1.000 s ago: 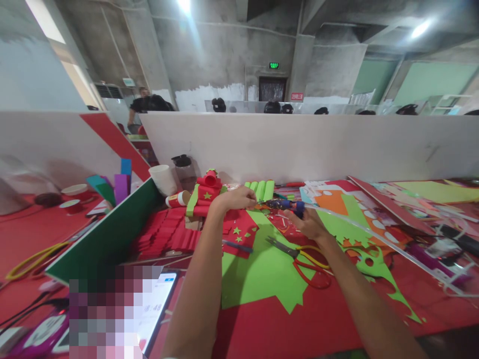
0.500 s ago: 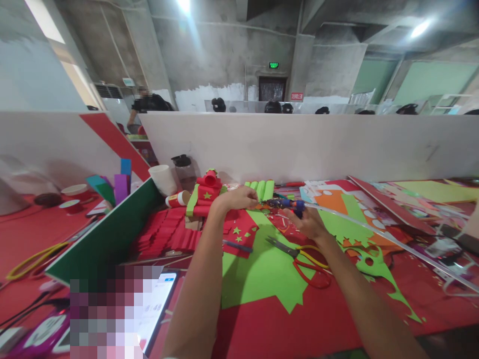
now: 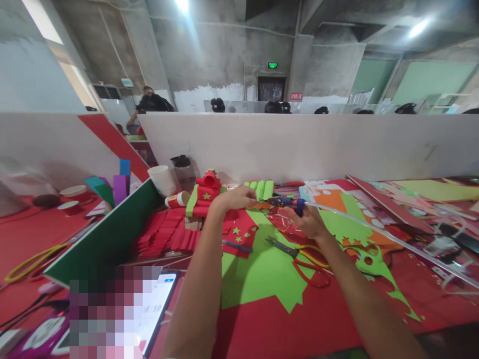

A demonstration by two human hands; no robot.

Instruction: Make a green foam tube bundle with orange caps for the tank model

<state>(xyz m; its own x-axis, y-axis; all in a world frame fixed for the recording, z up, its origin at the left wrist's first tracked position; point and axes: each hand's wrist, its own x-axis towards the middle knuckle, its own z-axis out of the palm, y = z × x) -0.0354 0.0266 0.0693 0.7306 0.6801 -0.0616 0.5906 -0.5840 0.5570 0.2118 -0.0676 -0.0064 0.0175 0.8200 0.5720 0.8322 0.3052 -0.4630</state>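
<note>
Right grip [image 3: 310,222] is curled round the glue gun [image 3: 289,202], which juts out leftward

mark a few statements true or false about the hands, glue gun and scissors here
1. The right hand holds the blue glue gun. True.
2. The left hand is near the glue gun's tip. True.
3. The scissors lie partly on the lime sheet. True.
4. Both scissor handle loops are yellow. False: one is yellow, the other red.
5. The left hand grips the scissors. False: neither hand holds them.
6. The lime sheet is a whole, uncut rectangle. False: its near edge is jagged.
</note>
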